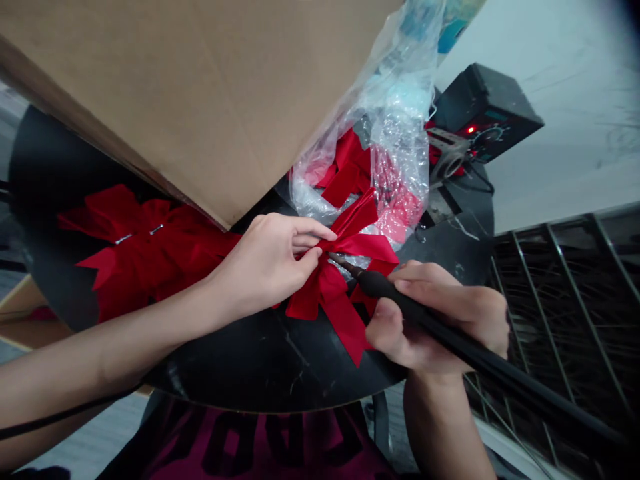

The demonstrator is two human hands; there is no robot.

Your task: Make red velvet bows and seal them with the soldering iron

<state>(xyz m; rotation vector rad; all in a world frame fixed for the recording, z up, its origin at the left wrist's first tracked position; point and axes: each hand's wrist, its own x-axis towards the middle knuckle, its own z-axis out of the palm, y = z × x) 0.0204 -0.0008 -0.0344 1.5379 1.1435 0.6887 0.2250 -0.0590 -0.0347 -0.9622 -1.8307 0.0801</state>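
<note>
From here, the left hand point(267, 260) pinches a red bow point(334, 287). The right hand point(453, 303) grips a black soldering iron point(480, 355), tip at the bow's middle.

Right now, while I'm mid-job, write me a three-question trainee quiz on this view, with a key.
1. What does the right hand hold?
2. True or false: the left hand is gripping the cardboard box.
3. Where is the lit red light?
A) On the plastic bag
B) On the black box with a dial
C) On the left wrist

Key: 1. A black pen-shaped tool. 2. False; it pinches a red bow. 3. B.
</note>
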